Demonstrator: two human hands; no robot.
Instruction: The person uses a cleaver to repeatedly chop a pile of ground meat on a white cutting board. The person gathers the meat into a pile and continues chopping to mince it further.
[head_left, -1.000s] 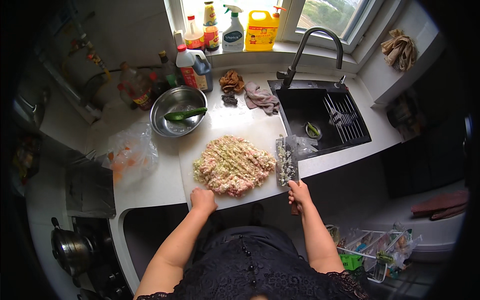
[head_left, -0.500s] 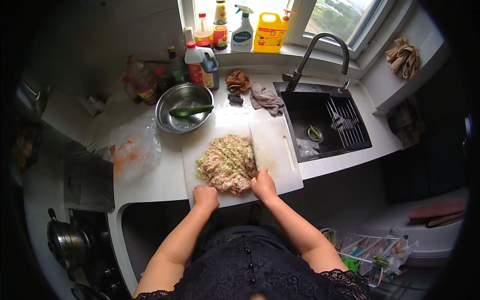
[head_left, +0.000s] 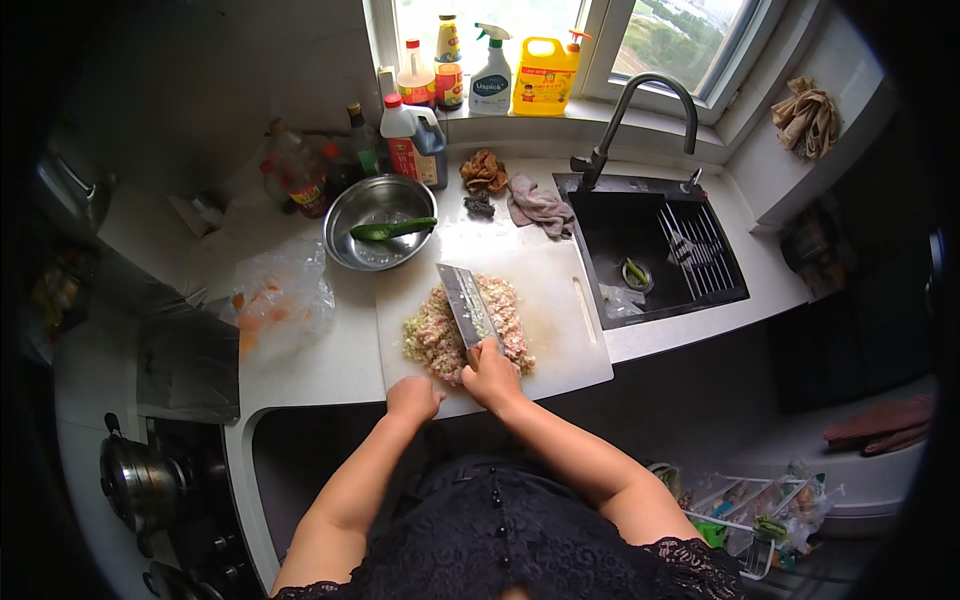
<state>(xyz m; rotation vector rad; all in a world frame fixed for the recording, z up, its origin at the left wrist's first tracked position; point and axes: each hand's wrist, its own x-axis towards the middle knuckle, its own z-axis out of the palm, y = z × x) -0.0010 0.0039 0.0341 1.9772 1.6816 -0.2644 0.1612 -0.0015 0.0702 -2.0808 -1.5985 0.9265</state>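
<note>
A pile of minced meat flecked with pale green bits (head_left: 432,340) lies on the white cutting board (head_left: 570,350). My right hand (head_left: 492,376) is closed round the handle of a cleaver (head_left: 465,300). Its broad blade leans over the middle of the mince, with small bits stuck to its face. The handle and the lower part of the blade are partly hidden by my hand. At the board's near left edge, my left hand (head_left: 413,400) is curled closed, gripping the edge close to the mince.
A steel bowl (head_left: 345,252) holding a green cucumber (head_left: 393,229) stands behind the board. Left of it lies a plastic bag (head_left: 290,285) with orange contents. A black sink (head_left: 625,315), a cloth (head_left: 540,207) and a large sauce jug (head_left: 412,150) stand farther back.
The cleaver has swung from the right side of the mince onto its middle, its blade now tilted left. My right hand moved left with it; my left hand stays at the board's edge.
</note>
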